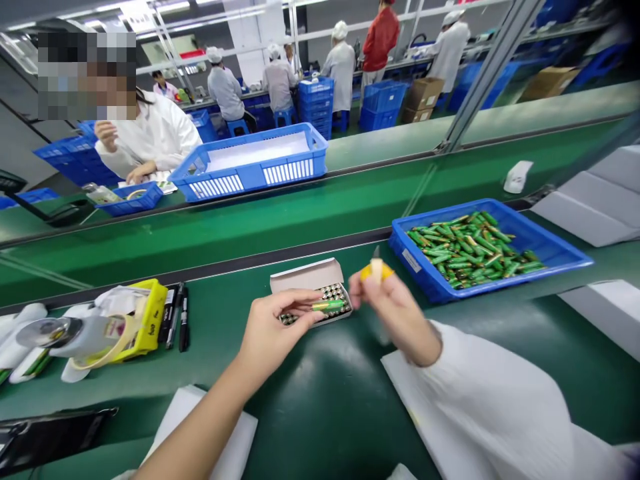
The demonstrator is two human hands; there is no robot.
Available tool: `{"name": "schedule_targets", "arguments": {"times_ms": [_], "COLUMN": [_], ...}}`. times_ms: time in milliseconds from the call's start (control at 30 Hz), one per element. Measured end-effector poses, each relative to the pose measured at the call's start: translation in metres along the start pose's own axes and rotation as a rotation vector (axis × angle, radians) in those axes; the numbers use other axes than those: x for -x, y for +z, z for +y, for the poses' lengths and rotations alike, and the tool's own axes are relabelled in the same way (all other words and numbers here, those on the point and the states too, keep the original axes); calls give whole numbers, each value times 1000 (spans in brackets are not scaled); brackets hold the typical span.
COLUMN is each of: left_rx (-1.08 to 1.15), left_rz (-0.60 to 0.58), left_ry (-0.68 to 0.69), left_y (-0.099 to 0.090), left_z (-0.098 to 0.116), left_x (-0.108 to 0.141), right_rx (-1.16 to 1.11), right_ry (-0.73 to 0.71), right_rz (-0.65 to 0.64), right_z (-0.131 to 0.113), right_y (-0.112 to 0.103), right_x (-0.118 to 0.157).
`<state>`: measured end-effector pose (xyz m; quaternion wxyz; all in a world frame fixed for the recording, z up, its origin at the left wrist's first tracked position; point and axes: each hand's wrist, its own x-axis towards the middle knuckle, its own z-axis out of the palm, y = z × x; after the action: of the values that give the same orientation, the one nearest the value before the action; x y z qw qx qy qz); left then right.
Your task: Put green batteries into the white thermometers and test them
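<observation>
A small open white box [309,275] holds several upright batteries [334,291] in rows. My left hand [277,323] is over its near left part, fingers closed on a green battery [328,305] lying sideways above the rows. Just right of the box, my right hand [393,300] grips a small yellow tool [377,270] with a dark pointed tip facing up; the fingers are slightly blurred. Beyond it a blue tray [411,261] is filled with loose green batteries [470,250].
At the left are a yellow basket [156,317], black markers [185,320] and a tape dispenser [95,340]. White sheets [425,413] lie near the front edge. Across the green belt [240,227] stands a long blue crate [255,170], beside a seated person in white [163,130].
</observation>
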<state>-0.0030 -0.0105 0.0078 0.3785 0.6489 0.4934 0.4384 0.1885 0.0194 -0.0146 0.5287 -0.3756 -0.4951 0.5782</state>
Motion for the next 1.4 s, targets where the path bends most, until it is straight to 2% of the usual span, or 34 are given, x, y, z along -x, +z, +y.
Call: {"name": "schedule_targets", "arguments": {"times_ms": [67, 167, 233, 300, 367, 400, 467, 567, 633, 667, 733, 833, 933, 1100, 1233, 1400], "left_rx": [-61, -86, -41, 66, 161, 164, 53, -295, -513, -594, -684, -709, -720, -739, -897, -970], "left_rz": [32, -18, -74, -69, 37, 105, 187, 129, 60, 33, -1, -36, -41, -59, -146, -161], "left_ry": [131, 246, 195, 76, -13, -27, -6, 63, 152, 203, 291, 352, 383, 378, 288, 189], "left_y": [7, 12, 9, 1, -8, -13, -19, -20, -16, -14, -9, -6, -8, -7, -1, 0], "left_z": [-2, -3, -3, -2, 0, 0, -2, -14, -25, -31, -41, -49, -52, -51, -44, -31], "left_x": [2, 3, 1, -3, -7, -9, -11, -12, -12, -12, -12, -13, -13, -13, -12, -11], "right_rx": [27, 5, 7, 45, 121, 187, 410, 920, 1240, 1379, 1617, 1821, 1815, 1645, 1540, 1421], "right_ry": [112, 188, 203, 244, 297, 291, 156, -154, -212, -195, -153, -169, -222, -353, -401, -488], "right_rz": [-175, -235, -262, -330, -396, -389, -242, 267, 584, 689, 765, 741, 733, 620, 572, 459], "right_z": [2, 4, 4, 4, 3, 2, -4, -21, -31, -34, -33, -23, -17, -18, -18, -15], "right_y": [8, 14, 13, 11, 8, 6, -4, -34, -62, -76, -101, -123, -124, -103, -90, -74], "right_x": [4, 8, 8, 7, 5, 4, -1, -13, -22, -27, -34, -40, -40, -36, -33, -26]}}
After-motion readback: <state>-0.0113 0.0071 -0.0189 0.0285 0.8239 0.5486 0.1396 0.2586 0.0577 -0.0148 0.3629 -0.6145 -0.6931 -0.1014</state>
